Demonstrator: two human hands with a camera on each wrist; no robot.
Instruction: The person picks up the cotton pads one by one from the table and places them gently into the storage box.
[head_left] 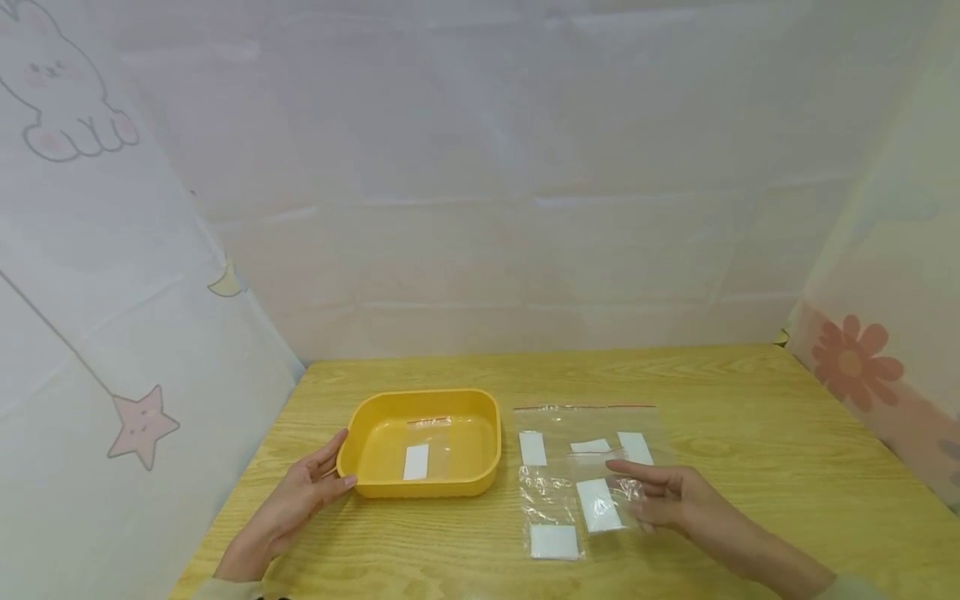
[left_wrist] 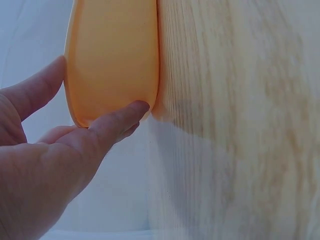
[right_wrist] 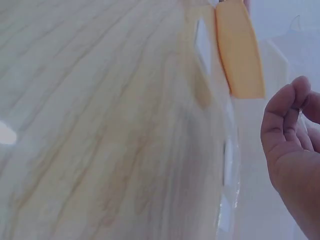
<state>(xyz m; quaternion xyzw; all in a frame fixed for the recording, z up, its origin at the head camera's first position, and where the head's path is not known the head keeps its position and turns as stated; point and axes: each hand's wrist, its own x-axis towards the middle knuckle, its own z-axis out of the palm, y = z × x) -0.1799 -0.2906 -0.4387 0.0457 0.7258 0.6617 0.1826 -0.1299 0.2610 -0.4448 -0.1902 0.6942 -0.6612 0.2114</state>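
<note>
A yellow plastic tray (head_left: 480, 479) stands on the wooden table (head_left: 750, 433); inside it lies a small clear bag with a white label (head_left: 416, 461). My left hand (head_left: 332, 471) touches the tray's near left corner with straight fingers and thumb; the left wrist view shows the left hand (left_wrist: 95, 132) against the tray's wall (left_wrist: 115, 60). To the tray's right lie clear zip bags (head_left: 558, 487) with white labels. My right hand (head_left: 637, 492) lies over them with its fingers stretched out, touching a small bag with a white label (head_left: 598, 505). No firm grip shows.
A larger clear bag with a red seal line (head_left: 585, 407) lies flat under the small ones. White curtains with a star (head_left: 142, 423) and a flower (head_left: 851, 362) close in the table's left, back and right sides.
</note>
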